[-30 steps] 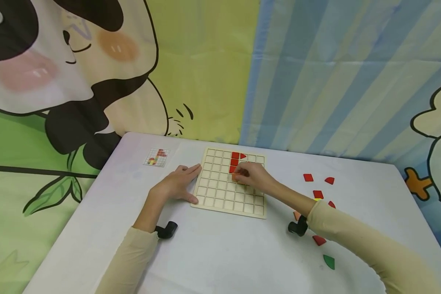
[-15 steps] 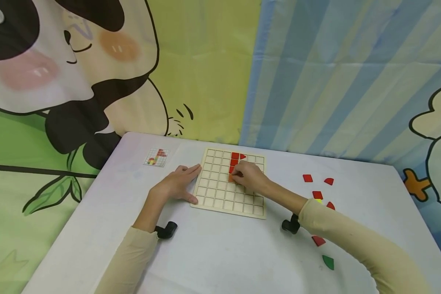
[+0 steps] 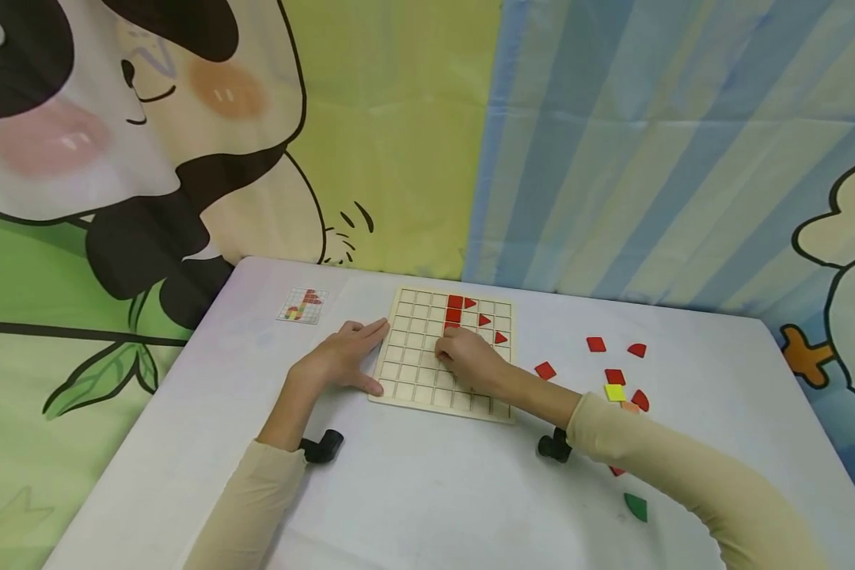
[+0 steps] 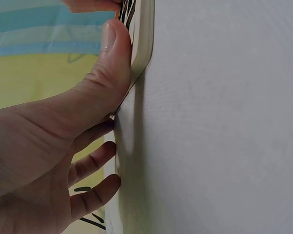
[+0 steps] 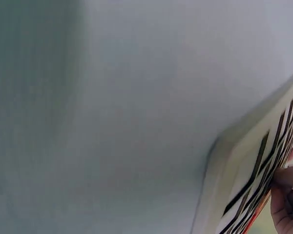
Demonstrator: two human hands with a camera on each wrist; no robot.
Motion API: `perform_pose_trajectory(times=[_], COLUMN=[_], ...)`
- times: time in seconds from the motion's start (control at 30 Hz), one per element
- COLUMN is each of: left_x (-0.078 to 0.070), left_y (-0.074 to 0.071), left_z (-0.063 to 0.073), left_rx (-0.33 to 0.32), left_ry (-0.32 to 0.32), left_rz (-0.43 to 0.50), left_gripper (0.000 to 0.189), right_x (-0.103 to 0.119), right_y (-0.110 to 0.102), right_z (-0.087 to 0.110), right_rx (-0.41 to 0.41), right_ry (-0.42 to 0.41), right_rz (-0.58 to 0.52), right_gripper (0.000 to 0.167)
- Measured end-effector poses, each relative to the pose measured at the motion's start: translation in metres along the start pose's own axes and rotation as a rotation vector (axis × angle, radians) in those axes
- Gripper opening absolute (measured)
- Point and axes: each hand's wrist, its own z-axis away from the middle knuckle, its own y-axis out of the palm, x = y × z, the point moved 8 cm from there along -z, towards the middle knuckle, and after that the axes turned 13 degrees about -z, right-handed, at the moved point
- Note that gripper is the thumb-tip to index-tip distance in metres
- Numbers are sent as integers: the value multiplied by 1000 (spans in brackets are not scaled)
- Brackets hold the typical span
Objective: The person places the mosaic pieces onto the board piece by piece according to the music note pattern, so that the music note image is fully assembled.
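A pale wooden grid board (image 3: 408, 354) lies on the table. My left hand (image 3: 342, 356) rests along its left side, fingers spread and thumb against the edge; the left wrist view shows this thumb (image 4: 115, 53) pressed to the rim. Over the middle of the board, my right hand (image 3: 470, 358) has curled fingers with tips down at the grid. An orange sliver (image 4: 119, 10) shows beside those fingertips in the left wrist view; the head view hides the orange square there. Red squares (image 3: 454, 309) fill a column above the hand, with red pointed pieces (image 3: 484, 320) stepping down rightward.
Right of the board lie loose red pieces (image 3: 596, 345), a yellow square (image 3: 615, 393), an orange piece (image 3: 630, 407) and a green quarter-round piece (image 3: 636, 507). A small pattern card (image 3: 302, 305) lies at the back left. A patterned cloth (image 3: 399, 142) hangs behind the table.
My right hand has shifted left and slightly nearer on the board, covering the orange square and uncovering two red pointed pieces and a loose red square. My left hand stays put.
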Motion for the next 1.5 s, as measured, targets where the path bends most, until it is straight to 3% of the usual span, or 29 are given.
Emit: perform_pose_trajectory(times=[0.23, 0.37, 0.5, 0.67, 0.8, 0.87, 0.93, 1.13, 1.27, 1.5], left_x=[-3, -3, 2, 6, 6, 5, 2, 2, 3, 1], left_y=[2, 2, 2, 3, 2, 2, 1, 2, 3, 0], left_z=[-3, -4, -2, 1, 2, 1, 0, 0, -1, 1], left_rx=[1, -1, 1, -3, 0, 1, 0, 10, 15, 8], left_ry=[5, 2, -13, -31, -17, -9, -2, -14, -23, -24], left_rz=[-3, -5, -9, -4, 6, 13, 15, 26, 24, 18], left_gripper=[114, 115, 115, 114, 114, 114, 113, 114, 114, 113], right_x=[1, -1, -23, -74, -98, -103, -101, -87, -85, -87], right_y=[-17, -37, -59, -89, -105, -109, -112, -107, -100, -86], right_z=[8, 26, 59, 115, 160, 177, 191, 213, 216, 215], right_rx=[-26, -26, -10, -12, -30, -39, -62, -145, -153, -95], right_ry=[4, -30, 51, 255, 304, 296, 236, 58, 71, 102], right_rz=[-11, 9, 17, -59, 12, 61, 122, 233, 214, 202], right_gripper=[11, 8, 21, 34, 33, 34, 34, 37, 36, 32])
